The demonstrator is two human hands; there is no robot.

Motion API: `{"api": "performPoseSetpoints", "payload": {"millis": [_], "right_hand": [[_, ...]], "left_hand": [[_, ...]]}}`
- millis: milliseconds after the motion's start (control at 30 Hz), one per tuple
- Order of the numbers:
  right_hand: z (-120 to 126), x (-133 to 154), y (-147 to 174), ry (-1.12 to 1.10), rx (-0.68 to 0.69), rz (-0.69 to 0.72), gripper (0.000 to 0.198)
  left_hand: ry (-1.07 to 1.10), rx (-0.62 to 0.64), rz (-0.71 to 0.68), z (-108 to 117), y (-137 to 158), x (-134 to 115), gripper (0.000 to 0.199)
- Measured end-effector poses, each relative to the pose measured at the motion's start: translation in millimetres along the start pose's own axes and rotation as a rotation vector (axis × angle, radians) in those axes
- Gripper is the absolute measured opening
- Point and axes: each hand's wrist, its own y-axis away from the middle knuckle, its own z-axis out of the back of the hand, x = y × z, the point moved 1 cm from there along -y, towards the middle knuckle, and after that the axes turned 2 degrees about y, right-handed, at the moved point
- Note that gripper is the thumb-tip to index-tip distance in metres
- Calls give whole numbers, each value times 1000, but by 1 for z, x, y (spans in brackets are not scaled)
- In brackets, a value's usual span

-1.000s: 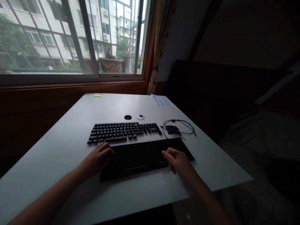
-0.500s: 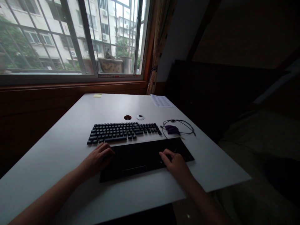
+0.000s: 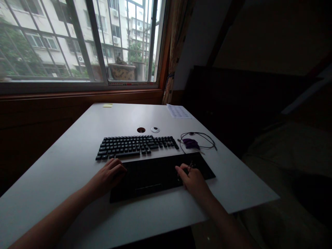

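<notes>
White table point(image 3: 77, 162); black keyboard point(image 3: 136, 145) and black flat slab point(image 3: 155, 174) nearer; purple item point(image 3: 190, 143) right; yellow note point(image 3: 107, 105) far.

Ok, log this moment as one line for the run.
left hand: resting on left end of black pad | right hand: on pad's right part, holding small thing, unclear | keyboard: behind pad, untouched

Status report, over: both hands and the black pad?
Left hand rests on black pad's left edge. Right hand on its right part, small thing in fingers, unclear. Keyboard just behind.
</notes>
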Motion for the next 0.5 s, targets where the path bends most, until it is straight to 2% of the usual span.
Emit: {"api": "performPoseSetpoints", "payload": {"millis": [367, 500], "right_hand": [[2, -4, -2, -243, 68, -133, 39], [1, -10, -3, -310, 83, -141, 39]], "left_hand": [[11, 12, 24, 0, 0, -1, 10], [7, 0, 15, -1, 0, 0, 10]]}}
